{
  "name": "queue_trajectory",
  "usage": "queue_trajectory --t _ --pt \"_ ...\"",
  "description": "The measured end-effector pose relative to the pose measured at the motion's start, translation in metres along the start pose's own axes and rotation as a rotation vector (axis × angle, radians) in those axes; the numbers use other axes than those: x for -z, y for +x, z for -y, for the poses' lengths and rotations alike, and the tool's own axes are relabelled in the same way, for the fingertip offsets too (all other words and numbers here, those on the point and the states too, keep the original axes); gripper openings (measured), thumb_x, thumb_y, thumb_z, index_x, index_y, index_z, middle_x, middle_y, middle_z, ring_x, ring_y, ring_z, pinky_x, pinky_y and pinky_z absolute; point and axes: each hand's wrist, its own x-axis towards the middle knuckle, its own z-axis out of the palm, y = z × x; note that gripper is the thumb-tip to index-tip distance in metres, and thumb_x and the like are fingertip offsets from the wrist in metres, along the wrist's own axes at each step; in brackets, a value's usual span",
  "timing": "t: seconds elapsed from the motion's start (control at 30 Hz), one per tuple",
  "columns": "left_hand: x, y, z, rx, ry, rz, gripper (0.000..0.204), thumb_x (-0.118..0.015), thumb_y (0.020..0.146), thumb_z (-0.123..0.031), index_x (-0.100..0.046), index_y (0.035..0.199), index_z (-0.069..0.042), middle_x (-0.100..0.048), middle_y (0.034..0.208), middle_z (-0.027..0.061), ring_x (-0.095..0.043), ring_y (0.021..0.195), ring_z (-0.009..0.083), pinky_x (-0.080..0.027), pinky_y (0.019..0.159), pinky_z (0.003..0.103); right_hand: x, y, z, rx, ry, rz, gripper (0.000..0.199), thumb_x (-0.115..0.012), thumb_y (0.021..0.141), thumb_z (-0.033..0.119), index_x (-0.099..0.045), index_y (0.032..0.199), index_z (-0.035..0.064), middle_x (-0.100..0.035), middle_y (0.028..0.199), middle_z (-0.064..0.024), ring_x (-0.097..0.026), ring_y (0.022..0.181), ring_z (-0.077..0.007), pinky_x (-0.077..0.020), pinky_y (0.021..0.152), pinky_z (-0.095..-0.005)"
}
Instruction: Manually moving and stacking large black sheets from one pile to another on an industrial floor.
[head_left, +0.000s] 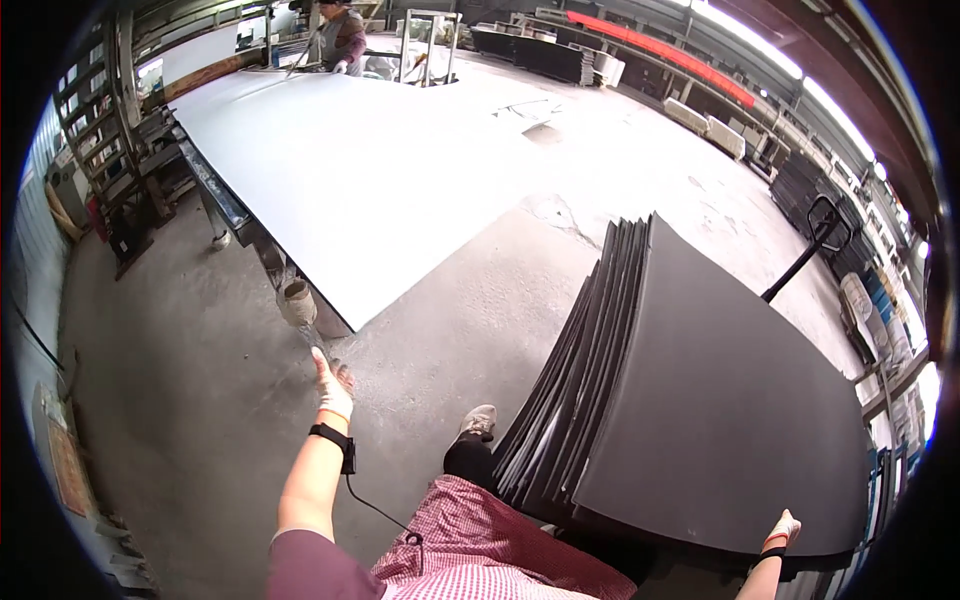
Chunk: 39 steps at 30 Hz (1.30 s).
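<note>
My left hand (335, 385), in a light glove with greyish fingertips, is held out over the floor with thumb and fingers apart. Nothing is in it. Just beyond it is the near corner of a large white sheet (340, 190) on a low table. To my right stands a tall stack of black sheets (735, 400), its edges fanned on the left side. My right hand (785, 528), also gloved, is at the near edge of the top black sheet. Its fingers show too small to tell whether they grip that edge.
A co-worker (342, 42) stands at the table's far end with a gloved hand near the white sheet. A pallet-jack handle (815, 240) rises behind the black stack. Wooden steps (100, 150) stand at the left. More dark stacks (810, 195) line the right side.
</note>
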Motion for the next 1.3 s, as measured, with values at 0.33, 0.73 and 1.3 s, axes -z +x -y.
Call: queue_trajectory --t 0.33,0.73,1.3 --pt "-0.079 0.113 -0.122 -0.452 0.044 0.023 0.084 -0.067 0.065 -0.057 -0.045 0.119 0.003 -0.047 0.121 0.0122 -0.044 0.11 0.0201 -0.036 0.092 0.033 0.004 -0.236 0.331 0.773 0.551 0.648 0.028 -0.068 0.075 0.013 -0.055 0.099 0.0021 -0.058 0.087 -0.0033 -0.054 0.072 -0.0106 -0.0458 0.051 -0.0222" --pt "-0.048 -0.041 -0.084 -0.417 1.07 0.262 0.05 -0.077 0.054 -0.033 -0.062 0.087 0.001 -0.064 0.09 0.0146 -0.059 0.083 0.0221 -0.048 0.073 0.035 0.066 -0.538 0.394 1.569 0.465 1.099 0.04 -0.069 0.074 0.025 -0.056 0.103 0.0018 -0.061 0.091 -0.0106 -0.059 0.073 -0.0147 -0.049 0.066 -0.0265" --pt "-0.075 -0.249 0.0 0.3 0.199 1.527 0.072 -0.057 0.082 -0.035 -0.018 0.138 -0.012 -0.034 0.134 0.0111 -0.034 0.122 0.0253 -0.028 0.102 0.039 0.238 -0.519 0.31 2.017 0.59 0.409 0.024 -0.059 0.065 0.004 -0.053 0.088 0.0052 -0.053 0.076 -0.0076 -0.056 0.069 -0.0229 -0.0464 0.054 -0.0324"
